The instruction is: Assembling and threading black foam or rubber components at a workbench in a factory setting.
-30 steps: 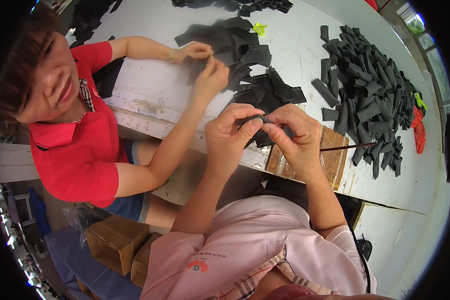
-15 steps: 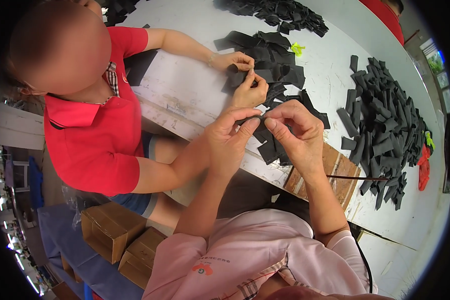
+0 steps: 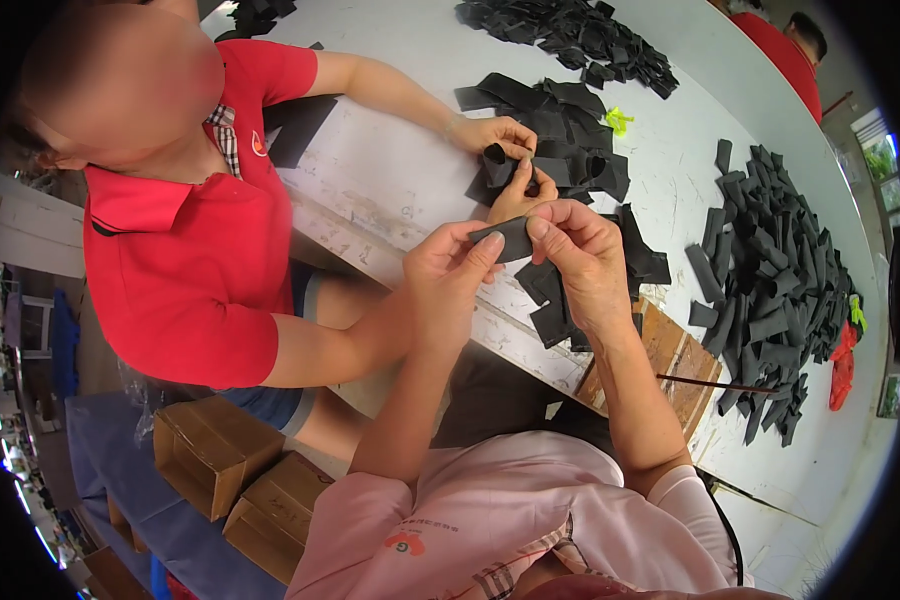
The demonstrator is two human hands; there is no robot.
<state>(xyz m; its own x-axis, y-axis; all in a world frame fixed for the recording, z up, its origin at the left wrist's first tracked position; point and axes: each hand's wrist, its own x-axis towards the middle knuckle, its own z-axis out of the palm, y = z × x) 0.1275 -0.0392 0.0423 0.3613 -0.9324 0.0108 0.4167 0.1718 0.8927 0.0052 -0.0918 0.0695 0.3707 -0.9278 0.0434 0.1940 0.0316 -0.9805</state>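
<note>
A small dark grey fabric strip (image 3: 513,241), apparently folded or tubular, is stretched between my two hands above the table's front edge. My left hand (image 3: 448,275) pinches its left end, thumb on top. At the other end, the thumb and fingertips of my right hand (image 3: 582,255) grip its upper right corner. Below and beyond my hands lie loose flat black fabric pieces (image 3: 560,300). Just past them, a co-worker's hands (image 3: 518,165) hold another curled black piece.
The white table (image 3: 390,185) carries a heap of black tube-like pieces (image 3: 770,270) at right and a pile of small black pieces (image 3: 580,40) at the far side. A wooden board (image 3: 670,355) with a thin rod lies by my right forearm. Cardboard boxes (image 3: 215,450) stand lower left.
The strip has turned and now shows more of its flat face between my fingers. My right hand has shifted slightly left. The whole view has moved a little.
</note>
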